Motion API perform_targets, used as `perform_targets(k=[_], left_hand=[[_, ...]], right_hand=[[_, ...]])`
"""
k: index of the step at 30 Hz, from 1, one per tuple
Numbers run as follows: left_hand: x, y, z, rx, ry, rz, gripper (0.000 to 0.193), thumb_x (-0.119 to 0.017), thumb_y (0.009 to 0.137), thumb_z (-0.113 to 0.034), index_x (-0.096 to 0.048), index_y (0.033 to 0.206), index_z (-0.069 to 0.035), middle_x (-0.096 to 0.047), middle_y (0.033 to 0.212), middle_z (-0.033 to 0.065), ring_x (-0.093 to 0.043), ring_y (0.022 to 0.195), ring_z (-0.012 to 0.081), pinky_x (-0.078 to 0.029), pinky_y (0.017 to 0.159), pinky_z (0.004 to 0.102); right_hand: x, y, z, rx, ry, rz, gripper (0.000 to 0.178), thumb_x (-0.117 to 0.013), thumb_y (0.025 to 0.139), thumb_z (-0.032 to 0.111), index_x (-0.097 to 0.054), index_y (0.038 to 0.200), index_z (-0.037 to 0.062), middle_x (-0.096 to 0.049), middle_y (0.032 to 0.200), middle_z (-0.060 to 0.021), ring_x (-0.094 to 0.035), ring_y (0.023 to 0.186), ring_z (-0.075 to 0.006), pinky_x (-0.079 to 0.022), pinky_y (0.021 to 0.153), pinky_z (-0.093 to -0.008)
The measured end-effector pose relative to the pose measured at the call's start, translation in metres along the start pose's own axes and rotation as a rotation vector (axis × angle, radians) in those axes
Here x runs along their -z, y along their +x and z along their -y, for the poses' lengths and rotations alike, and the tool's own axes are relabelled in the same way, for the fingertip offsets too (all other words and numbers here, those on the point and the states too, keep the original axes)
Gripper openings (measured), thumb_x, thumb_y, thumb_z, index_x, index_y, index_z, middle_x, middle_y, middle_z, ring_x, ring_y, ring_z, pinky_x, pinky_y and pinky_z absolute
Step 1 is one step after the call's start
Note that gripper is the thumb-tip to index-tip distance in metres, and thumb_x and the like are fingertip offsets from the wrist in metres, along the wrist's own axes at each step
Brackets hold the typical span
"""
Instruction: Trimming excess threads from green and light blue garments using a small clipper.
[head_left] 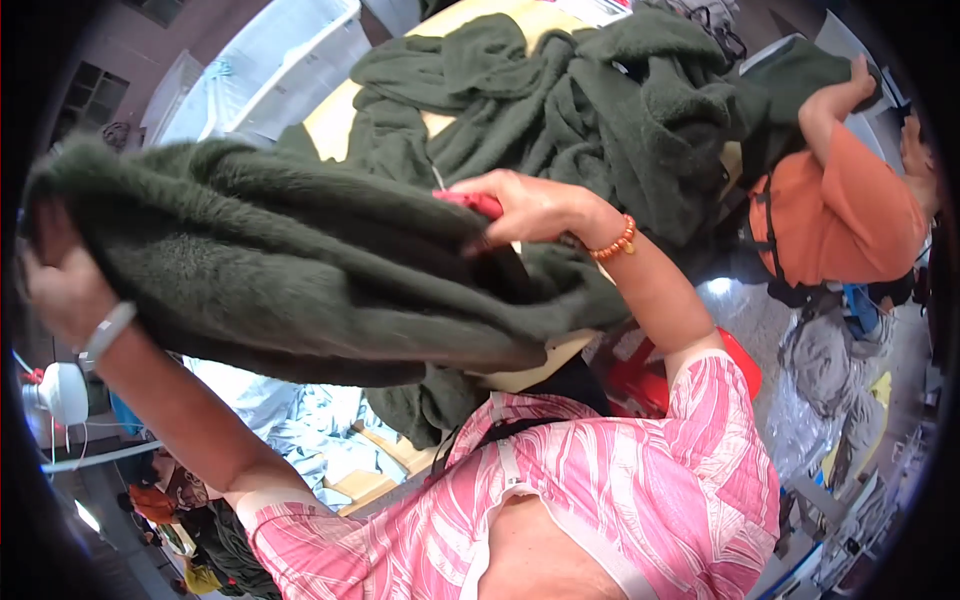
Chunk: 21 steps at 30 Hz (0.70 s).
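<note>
Yellow surface (330, 120) ahead, heaped with dark green fleece pieces (600, 90); a co-worker in orange (850, 210) at right. I read this as trimming: my left hand (60, 290), raised, is clamped on the green fleece garment (300, 270), right hand (530, 205) closed on a red-handled tool (470, 203) at its top fold. Next needs taut fabric

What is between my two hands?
In the head view, a dark green fuzzy garment stretches between the left hand and the right hand, which pinches a small red tool.
</note>
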<state>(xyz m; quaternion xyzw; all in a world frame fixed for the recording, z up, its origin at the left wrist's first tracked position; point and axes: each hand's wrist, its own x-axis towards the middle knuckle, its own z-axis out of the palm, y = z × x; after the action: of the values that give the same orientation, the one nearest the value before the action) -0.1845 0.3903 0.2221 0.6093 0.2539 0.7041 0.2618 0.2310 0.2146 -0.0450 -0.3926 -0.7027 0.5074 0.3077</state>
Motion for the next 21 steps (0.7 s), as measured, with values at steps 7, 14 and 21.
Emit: perform_targets(k=[7, 14, 21], left_hand=[[0.096, -0.224, 0.204, 0.992, 0.113, -0.204, 0.034, -0.062, 0.091, -0.022, -0.054, 0.122, -0.012, -0.058, 0.123, 0.0071, -0.054, 0.115, 0.0254, -0.044, 0.092, 0.0393], [-0.082, -0.359, 0.219, 0.647, 0.467, 0.658, 0.04, -0.068, 0.086, -0.026, -0.06, 0.118, -0.003, -0.061, 0.119, 0.0135, -0.059, 0.11, 0.0269, -0.045, 0.094, 0.0364], [-0.135, -0.375, 0.269, 0.618, 1.239, 1.169, 0.046, -0.072, 0.079, -0.033, -0.061, 0.116, -0.009, -0.066, 0.11, 0.0132, -0.057, 0.109, 0.0344, -0.042, 0.095, 0.0436]], right_hand=[[-0.012, -0.03, -0.088, -0.251, -0.345, -0.461, 0.051, -0.071, 0.081, 0.026, -0.056, 0.123, 0.0012, -0.067, 0.098, -0.0153, -0.064, 0.089, -0.0217, -0.048, 0.081, -0.0332], [-0.049, -0.079, -0.101, -0.485, -0.293, -0.419, 0.043, -0.07, 0.083, 0.023, -0.058, 0.119, 0.0043, -0.067, 0.097, -0.0159, -0.064, 0.085, -0.0252, -0.049, 0.077, -0.0338], [-0.061, -0.094, -0.091, -0.42, -0.32, -0.451, 0.04, -0.068, 0.084, 0.017, -0.056, 0.12, 0.0041, -0.065, 0.098, -0.0186, -0.063, 0.09, -0.035, -0.05, 0.079, -0.0387]])
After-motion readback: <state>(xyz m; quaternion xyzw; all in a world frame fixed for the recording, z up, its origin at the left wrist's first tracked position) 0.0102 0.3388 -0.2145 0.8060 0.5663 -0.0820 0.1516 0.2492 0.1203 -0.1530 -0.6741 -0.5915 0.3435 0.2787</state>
